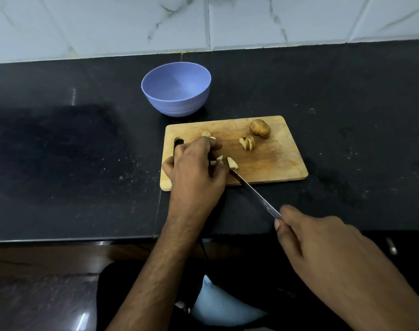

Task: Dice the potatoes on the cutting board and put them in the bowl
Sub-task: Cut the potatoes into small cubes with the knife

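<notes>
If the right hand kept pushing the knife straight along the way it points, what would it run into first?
Probably the cut potato piece at the blade tip, then the left hand right beside it; depth is hard to judge. The right hand holds the knife.

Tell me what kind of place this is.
Most likely a home kitchen: a dark stone counter set against a marble-look tiled wall, with a wooden cutting board holding potatoes and a blue bowl beside it.

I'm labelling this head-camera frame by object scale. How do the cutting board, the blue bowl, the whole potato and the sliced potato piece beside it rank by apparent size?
1. cutting board
2. blue bowl
3. whole potato
4. sliced potato piece
</notes>
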A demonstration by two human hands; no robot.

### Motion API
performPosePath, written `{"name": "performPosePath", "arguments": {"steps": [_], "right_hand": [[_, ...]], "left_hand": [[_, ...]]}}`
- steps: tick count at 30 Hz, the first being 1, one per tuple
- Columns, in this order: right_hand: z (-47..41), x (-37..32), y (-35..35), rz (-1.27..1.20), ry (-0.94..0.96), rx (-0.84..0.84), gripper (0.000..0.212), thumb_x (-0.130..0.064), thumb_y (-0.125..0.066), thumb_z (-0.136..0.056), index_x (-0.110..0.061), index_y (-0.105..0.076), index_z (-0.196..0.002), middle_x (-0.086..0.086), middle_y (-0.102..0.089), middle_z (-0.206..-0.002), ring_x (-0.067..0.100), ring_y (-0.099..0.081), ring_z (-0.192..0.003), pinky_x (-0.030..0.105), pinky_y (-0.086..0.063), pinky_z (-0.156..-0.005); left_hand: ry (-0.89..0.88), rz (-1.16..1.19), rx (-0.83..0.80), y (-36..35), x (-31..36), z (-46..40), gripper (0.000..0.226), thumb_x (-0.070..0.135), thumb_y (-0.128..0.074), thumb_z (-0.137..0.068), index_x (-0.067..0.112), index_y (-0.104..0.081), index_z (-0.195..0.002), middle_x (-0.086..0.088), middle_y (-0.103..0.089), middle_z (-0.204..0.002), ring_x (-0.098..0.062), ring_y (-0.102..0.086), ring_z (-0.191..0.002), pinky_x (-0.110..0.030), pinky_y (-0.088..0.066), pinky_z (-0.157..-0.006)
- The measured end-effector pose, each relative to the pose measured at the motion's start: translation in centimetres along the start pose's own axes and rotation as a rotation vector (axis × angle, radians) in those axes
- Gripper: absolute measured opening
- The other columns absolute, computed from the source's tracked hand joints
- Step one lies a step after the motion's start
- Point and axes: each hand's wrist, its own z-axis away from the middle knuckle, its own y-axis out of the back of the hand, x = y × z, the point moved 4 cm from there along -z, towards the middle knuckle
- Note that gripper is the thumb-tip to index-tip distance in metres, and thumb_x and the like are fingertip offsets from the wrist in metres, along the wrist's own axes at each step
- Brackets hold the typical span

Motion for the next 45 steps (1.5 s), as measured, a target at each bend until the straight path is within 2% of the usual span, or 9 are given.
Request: {"name": "performPosePath", "arguments": {"steps": [5,8,13,26,30,35,38,43,45], "right_hand": [[-0.4,0.6,0.2,0.009,-0.022,0.019,0.024,-0.052,-0.021,-0.102,-0.036,-0.032,-0.089,-0.007,-0.055,-0.066,0.006,-0.050,-0.053,0.018,-0.028,-0.044],[-0.7,1.0,0.6,0.025,-0.033,0.025,0.025,-0.052,-0.021,-0.102,-0.035,-0.035,-0.091,-0.007,-0.055,-0.067,0.005,-0.051,-0.054,0.017,-0.030,-0.044],[-1.3,1.5,0.5,0.027,-0.044,0.037,0.026,-0.051,-0.023,-0.103,-0.033,-0.037,-0.090,-0.006,-0.055,-0.067,0.006,-0.050,-0.055,0.019,-0.030,-0.045],[-3.2,1.5,-0.2,-0.048,-0.028,0.088,0.024,-0.050,-0.024,-0.103,-0.035,-0.040,-0.093,-0.006,-0.054,-0.066,0.005,-0.051,-0.054,0.020,-0.031,-0.045],[-1.7,1.3,-0.4,-0.109,-0.018,0.090,0.028,-0.052,-0.021,-0.101,-0.033,-0.039,-0.091,-0.004,-0.055,-0.062,0.007,-0.054,-0.051,0.019,-0.035,-0.046],[-0.5,0.1,-1.1,-0.168,0.005,0.055,0.028,-0.051,-0.018,-0.101,-0.034,-0.038,-0.092,-0.003,-0.056,-0.065,0.007,-0.055,-0.054,0.022,-0.045,-0.051],[-0.6,-0.1,-1.0,-0.122,0.001,0.057,0.027,-0.050,-0.017,-0.103,-0.033,-0.035,-0.092,-0.004,-0.055,-0.067,0.007,-0.053,-0.054,0.020,-0.040,-0.050],[-1.2,-0.1,-1.0,-0.027,0.017,0.020,0.020,-0.045,-0.019,-0.105,-0.033,-0.030,-0.094,-0.004,-0.054,-0.068,0.006,-0.052,-0.057,0.024,-0.040,-0.050],[-1.4,0.4,-0.7,0.014,0.023,-0.010,0.018,-0.042,-0.021,-0.106,-0.033,-0.030,-0.093,-0.004,-0.054,-0.068,0.007,-0.049,-0.055,0.023,-0.035,-0.048]], "left_hand": [[-0.103,-0.140,-0.077,-0.4,0.4,0.2,0.027,0.040,-0.061,-0.083,0.037,-0.070,-0.108,0.019,-0.055,-0.112,-0.010,-0.039,-0.121,-0.036,-0.020,-0.096],[-0.098,-0.127,-0.077,-0.5,0.2,0.1,0.020,0.042,-0.066,-0.085,0.037,-0.069,-0.104,0.020,-0.054,-0.111,-0.009,-0.038,-0.121,-0.036,-0.020,-0.098],[-0.096,-0.089,-0.036,-0.5,0.1,0.0,0.011,0.040,-0.072,-0.088,0.032,-0.065,-0.093,0.020,-0.054,-0.105,0.000,-0.032,-0.111,-0.028,-0.012,-0.089],[-0.132,-0.105,-0.098,-0.4,0.3,0.1,0.017,0.048,-0.074,-0.083,0.034,-0.068,-0.091,0.020,-0.054,-0.109,-0.007,-0.039,-0.119,-0.033,-0.017,-0.092],[-0.164,-0.132,-0.118,-0.6,0.5,0.2,0.022,0.053,-0.065,-0.082,0.034,-0.067,-0.092,0.021,-0.053,-0.110,-0.008,-0.038,-0.118,-0.035,-0.019,-0.092],[-0.167,-0.121,-0.133,-0.5,0.6,0.3,0.019,0.048,-0.061,-0.080,0.033,-0.066,-0.092,0.020,-0.053,-0.108,-0.008,-0.039,-0.116,-0.035,-0.019,-0.093],[-0.146,-0.086,-0.112,-0.4,0.5,0.3,0.011,0.042,-0.069,-0.081,0.034,-0.063,-0.086,0.021,-0.051,-0.102,-0.007,-0.039,-0.112,-0.037,-0.022,-0.095],[-0.125,-0.070,-0.115,-0.4,0.5,0.3,0.014,0.040,-0.072,-0.081,0.038,-0.058,-0.082,0.021,-0.050,-0.101,-0.005,-0.039,-0.111,-0.039,-0.024,-0.099],[-0.096,-0.057,-0.106,-0.4,0.4,0.2,0.007,0.038,-0.070,-0.082,0.035,-0.064,-0.084,0.020,-0.051,-0.101,-0.004,-0.039,-0.111,-0.036,-0.022,-0.098]]}}
